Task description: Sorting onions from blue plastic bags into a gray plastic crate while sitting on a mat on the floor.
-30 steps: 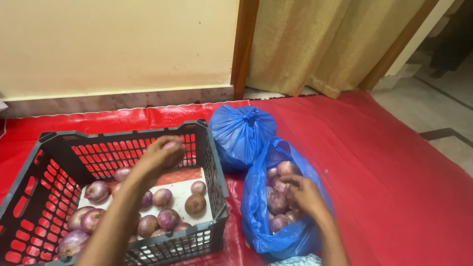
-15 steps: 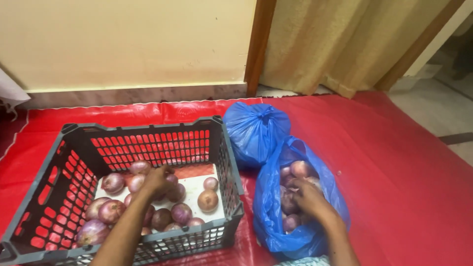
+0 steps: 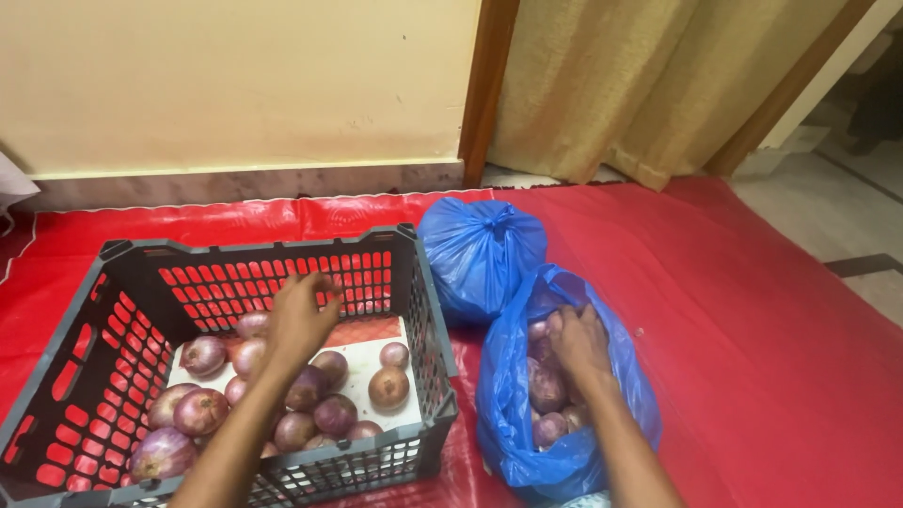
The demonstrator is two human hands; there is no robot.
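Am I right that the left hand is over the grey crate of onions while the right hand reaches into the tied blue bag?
Not quite. The head view shows the right hand inside the open blue bag of onions; the tied blue bag sits untouched behind it. The left hand is over the grey crate.

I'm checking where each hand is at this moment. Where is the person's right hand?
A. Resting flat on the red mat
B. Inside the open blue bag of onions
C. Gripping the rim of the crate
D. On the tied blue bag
B: the right hand reaches into the open blue bag among the onions, while the left hand is over the crate; the tied blue bag sits untouched behind.
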